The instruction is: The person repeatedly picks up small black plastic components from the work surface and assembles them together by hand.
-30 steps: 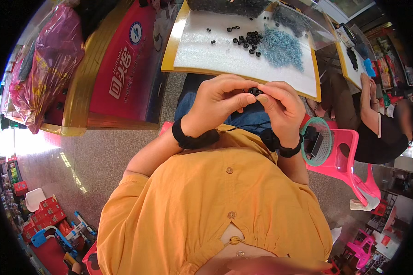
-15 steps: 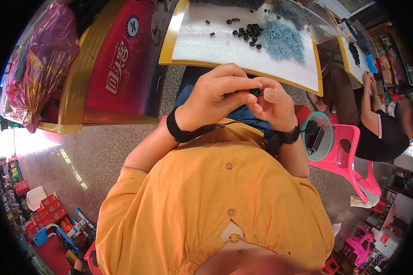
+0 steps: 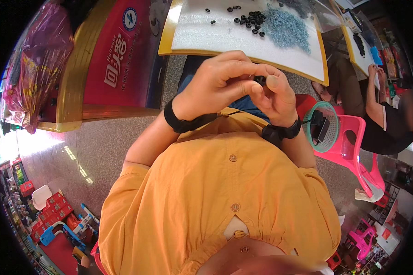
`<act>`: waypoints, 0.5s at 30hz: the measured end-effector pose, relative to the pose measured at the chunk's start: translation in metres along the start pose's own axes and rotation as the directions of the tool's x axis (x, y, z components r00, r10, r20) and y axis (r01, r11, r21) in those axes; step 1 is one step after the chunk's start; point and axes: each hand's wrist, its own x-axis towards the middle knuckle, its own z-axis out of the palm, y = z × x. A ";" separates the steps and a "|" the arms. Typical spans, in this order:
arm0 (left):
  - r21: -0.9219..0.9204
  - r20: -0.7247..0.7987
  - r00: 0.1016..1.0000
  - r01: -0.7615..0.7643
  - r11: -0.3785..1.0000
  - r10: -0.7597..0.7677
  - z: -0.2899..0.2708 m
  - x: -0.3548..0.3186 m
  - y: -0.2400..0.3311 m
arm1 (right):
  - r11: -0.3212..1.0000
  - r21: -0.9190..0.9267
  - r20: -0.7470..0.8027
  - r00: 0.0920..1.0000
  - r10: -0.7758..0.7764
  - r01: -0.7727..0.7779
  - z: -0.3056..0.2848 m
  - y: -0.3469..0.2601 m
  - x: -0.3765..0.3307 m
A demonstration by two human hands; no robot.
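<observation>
My left hand [image 3: 225, 81] and my right hand [image 3: 279, 98] meet in front of my chest, near the table's close edge. Their fingers are closed together on a small black part [image 3: 260, 79], which is mostly covered by the fingertips, so its full shape stays hidden. Beyond them, on the white sheet [image 3: 206, 39], lies a cluster of small round black parts [image 3: 253, 20]. Just right of the cluster spreads a heap of tiny light-blue translucent pieces [image 3: 287, 31].
A yellow edge [image 3: 289, 68] frames the table. To the right, a green basket [image 3: 331, 120] holding a black device [image 3: 320, 130] rests on a pink chair [image 3: 348, 149]. Another person [image 3: 390, 119] sits at far right. A red-sided cabinet [image 3: 117, 55] stands at left.
The fingertips have shifted slightly around the black part, which now shows a little less. The whole view has tilted a bit; both hands stay together.
</observation>
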 end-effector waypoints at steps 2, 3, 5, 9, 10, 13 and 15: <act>0.018 0.015 1.000 -0.018 1.000 0.018 0.004 0.001 0.002 | 0.993 0.118 0.087 0.996 -0.009 -0.001 -0.003 0.000 -0.001; 0.026 0.019 1.000 -0.015 1.000 0.015 0.004 0.000 0.003 | 0.993 0.115 0.089 0.996 -0.009 -0.001 -0.006 0.001 -0.001; 0.053 0.012 0.999 -0.042 0.998 0.041 0.003 -0.001 0.002 | 0.997 0.072 0.121 0.993 -0.007 -0.001 -0.009 0.001 -0.002; 0.107 0.055 0.997 -0.060 0.993 0.054 -0.004 0.000 0.001 | 0.999 0.047 0.105 0.994 0.013 -0.018 -0.007 0.000 -0.003; 0.106 0.063 0.996 -0.062 0.992 0.055 -0.007 0.000 0.000 | 1.000 0.024 0.068 0.998 0.016 -0.017 -0.003 0.000 -0.002; 0.119 0.073 0.997 -0.034 0.992 0.025 -0.010 -0.001 -0.003 | 0.999 0.011 -0.011 0.999 0.042 -0.041 0.008 0.000 0.000; 0.140 0.050 0.997 -0.068 0.988 0.062 -0.008 -0.002 -0.008 | 0.998 0.018 -0.053 0.996 0.068 -0.067 0.009 0.000 0.001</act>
